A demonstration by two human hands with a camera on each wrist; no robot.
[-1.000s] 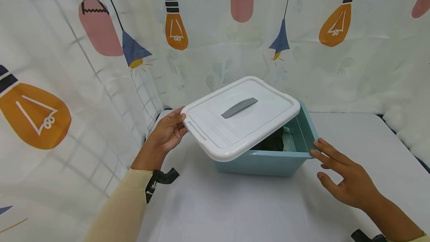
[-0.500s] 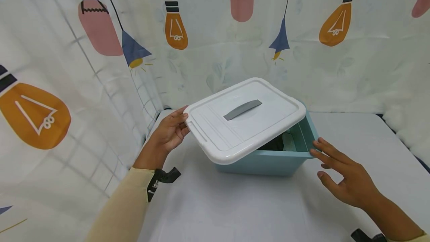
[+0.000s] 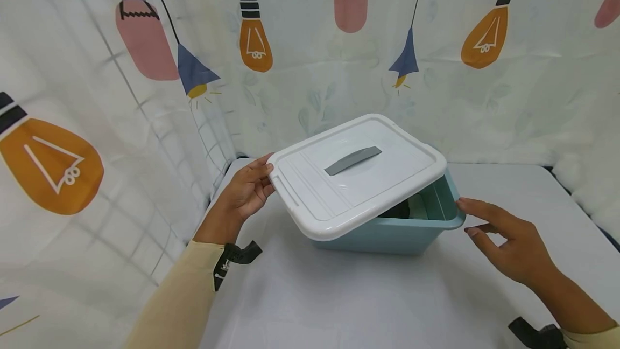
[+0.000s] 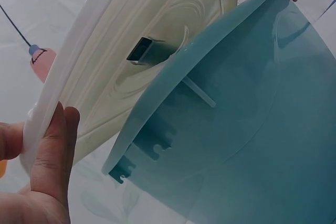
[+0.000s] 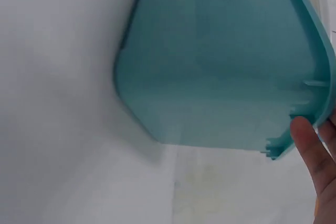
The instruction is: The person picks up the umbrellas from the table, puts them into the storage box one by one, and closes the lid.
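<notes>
A white lid (image 3: 305,187) with a grey handle (image 3: 353,160) lies tilted over a light blue storage box (image 3: 373,238), covering most of its top. My left hand (image 3: 242,193) holds the lid by its left edge, thumb on top and fingers beneath. Through the gap at the right front, part of a dark item (image 3: 398,210) shows inside; its kind cannot be told. My right hand (image 3: 513,241) pinches the box rim at the right front corner; in the right wrist view its thumb (image 5: 310,148) is under the rim. The left wrist view shows the lid's underside (image 4: 115,103) raised above the box.
The box stands on a white-covered table (image 3: 349,300). Behind it hangs a pale curtain (image 3: 310,79) printed with lamps and bulbs. A wire grid (image 3: 150,230) shows through the curtain at the left. Dark straps (image 3: 237,255) are on both wrists.
The lid has shifted right and slightly down over the box, narrowing the gap. My right hand's fingers have drawn together from a loose touch to a pinch on the rim.
</notes>
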